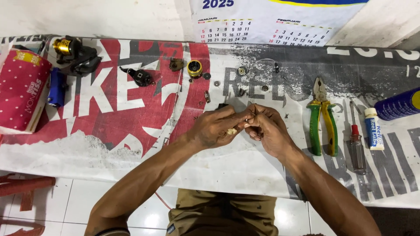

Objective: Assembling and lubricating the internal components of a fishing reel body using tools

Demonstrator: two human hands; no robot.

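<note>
Both hands meet over the middle of the printed table cover (pixel 131 144). The left hand (pixel 216 127) and right hand (pixel 266 126) are curled nearly closed, fingertips pinching one tiny pale part (pixel 232 130) between them (too small to name). It sits slightly nearer the left hand.

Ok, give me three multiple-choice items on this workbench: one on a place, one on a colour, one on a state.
1. Where do the green-and-yellow-handled pliers lie?
A. right of both hands
B. by the red dotted box
C. on the floor

2. What colour is the slim screwdriver's collar?
A. blue
B. red
C. white

3. How are the left hand and right hand placed?
A. flat and apart
B. fingertips together over a small pale part
C. gripping the pliers

Answers: 1 A, they lie past the right hand; 2 B, a red band tops its clear handle; 3 B, both hands pinch at one spot.
</note>
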